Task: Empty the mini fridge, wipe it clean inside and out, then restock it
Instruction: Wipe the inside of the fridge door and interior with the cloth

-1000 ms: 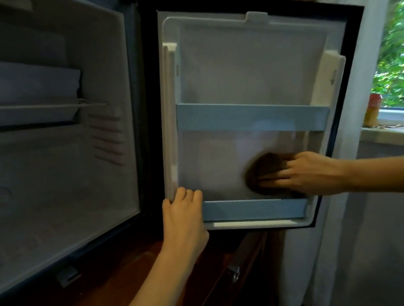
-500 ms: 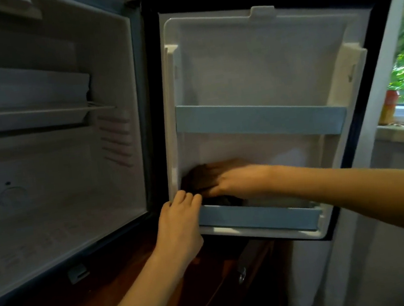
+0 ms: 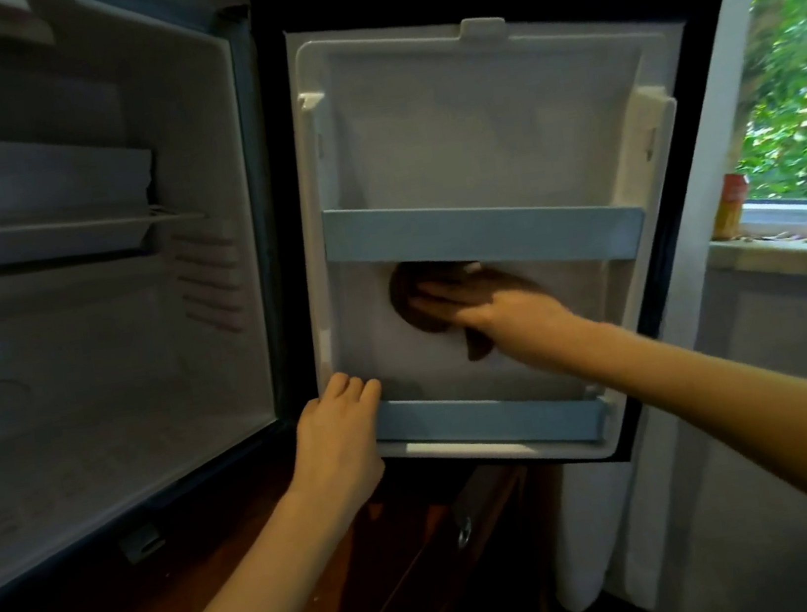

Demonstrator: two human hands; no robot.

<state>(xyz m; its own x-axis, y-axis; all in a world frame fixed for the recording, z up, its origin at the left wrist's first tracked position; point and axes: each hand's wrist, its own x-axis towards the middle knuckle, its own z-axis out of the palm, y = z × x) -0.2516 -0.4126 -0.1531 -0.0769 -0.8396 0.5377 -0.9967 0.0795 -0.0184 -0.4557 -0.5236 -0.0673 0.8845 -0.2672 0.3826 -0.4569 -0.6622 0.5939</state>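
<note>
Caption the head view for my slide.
Right hand presses a brown cloth to the inside of the open fridge door while the left hand grips its lower edge.

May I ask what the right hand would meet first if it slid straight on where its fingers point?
Probably the door liner's raised left side wall, just below the upper shelf rail; the right hand, flat on the brown cloth, points leftward.

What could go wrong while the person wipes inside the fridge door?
The right hand presses the brown cloth just under the upper door rail; an upward stroke might knock it loose. Only the left hand steadies the fridge door; if it slips, the door might swing away.
</note>
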